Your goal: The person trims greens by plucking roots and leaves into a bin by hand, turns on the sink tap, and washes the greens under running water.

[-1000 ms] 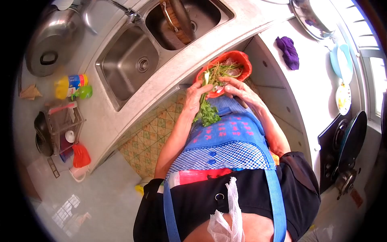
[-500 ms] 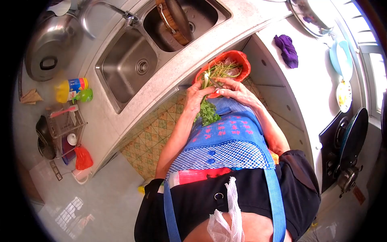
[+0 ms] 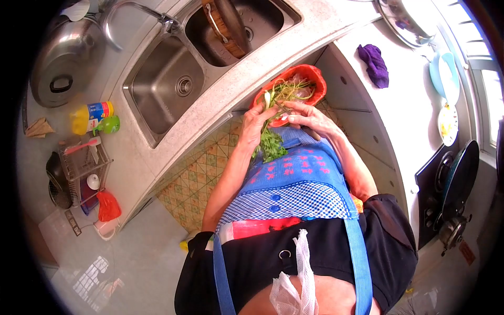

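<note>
Red bin (image 3: 318, 83) below 2 hands (image 3: 286, 114), left gripping 1 herb bunch (image 3: 272, 146), right curled around 1 knife (image 3: 311, 133)

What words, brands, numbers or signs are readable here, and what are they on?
None can be read.
Blue apron: pink marks, perhaps characters, too blurred.
Label on the yellow bottle: too small.
Narrow dark strip near the red bag: marks too small.
</note>
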Demonstrator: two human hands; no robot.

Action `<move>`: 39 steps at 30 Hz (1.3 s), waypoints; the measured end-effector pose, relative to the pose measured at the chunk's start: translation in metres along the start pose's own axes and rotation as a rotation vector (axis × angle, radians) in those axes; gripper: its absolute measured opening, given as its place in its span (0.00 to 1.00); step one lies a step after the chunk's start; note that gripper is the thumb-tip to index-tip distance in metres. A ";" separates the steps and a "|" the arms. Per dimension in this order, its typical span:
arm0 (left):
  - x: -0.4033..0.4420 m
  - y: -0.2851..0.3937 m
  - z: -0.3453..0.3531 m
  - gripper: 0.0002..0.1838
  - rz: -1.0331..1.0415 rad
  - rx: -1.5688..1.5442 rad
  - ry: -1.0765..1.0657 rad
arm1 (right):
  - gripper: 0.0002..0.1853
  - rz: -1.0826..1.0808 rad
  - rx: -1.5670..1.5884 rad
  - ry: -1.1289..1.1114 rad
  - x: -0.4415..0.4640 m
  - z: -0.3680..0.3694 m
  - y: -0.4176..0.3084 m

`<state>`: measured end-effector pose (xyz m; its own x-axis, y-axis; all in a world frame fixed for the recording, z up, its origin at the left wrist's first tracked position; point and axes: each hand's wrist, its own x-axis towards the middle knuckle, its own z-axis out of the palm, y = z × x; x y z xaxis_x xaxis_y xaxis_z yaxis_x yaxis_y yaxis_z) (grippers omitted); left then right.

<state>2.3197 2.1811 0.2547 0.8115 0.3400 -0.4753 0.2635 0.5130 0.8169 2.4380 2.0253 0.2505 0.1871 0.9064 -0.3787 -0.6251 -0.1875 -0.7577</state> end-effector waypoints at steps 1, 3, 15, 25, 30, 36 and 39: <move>0.000 0.000 0.000 0.11 0.000 0.000 0.000 | 0.32 -0.014 -0.019 -0.002 0.001 0.000 0.002; 0.000 0.000 0.001 0.10 0.002 -0.012 0.013 | 0.32 -0.027 -0.037 -0.004 0.001 0.001 0.001; 0.001 -0.006 -0.001 0.11 0.073 0.019 0.004 | 0.30 -0.035 -0.051 0.015 -0.001 0.003 0.000; 0.006 -0.016 -0.016 0.12 -0.240 -0.269 -0.119 | 0.29 0.004 -0.100 -0.028 0.002 -0.029 0.020; 0.002 -0.009 -0.012 0.11 -0.075 0.034 0.028 | 0.29 -0.036 -0.436 0.174 0.005 -0.033 0.027; 0.003 -0.011 -0.009 0.12 -0.020 0.083 0.069 | 0.32 -0.035 -0.200 0.071 -0.004 -0.018 0.003; 0.005 -0.011 -0.008 0.13 -0.027 0.167 0.067 | 0.32 -0.053 -0.316 0.007 -0.003 -0.011 -0.008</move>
<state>2.3163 2.1835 0.2410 0.7679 0.3822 -0.5140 0.3721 0.3870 0.8437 2.4509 2.0202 0.2518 0.2193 0.9155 -0.3372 -0.3481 -0.2494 -0.9037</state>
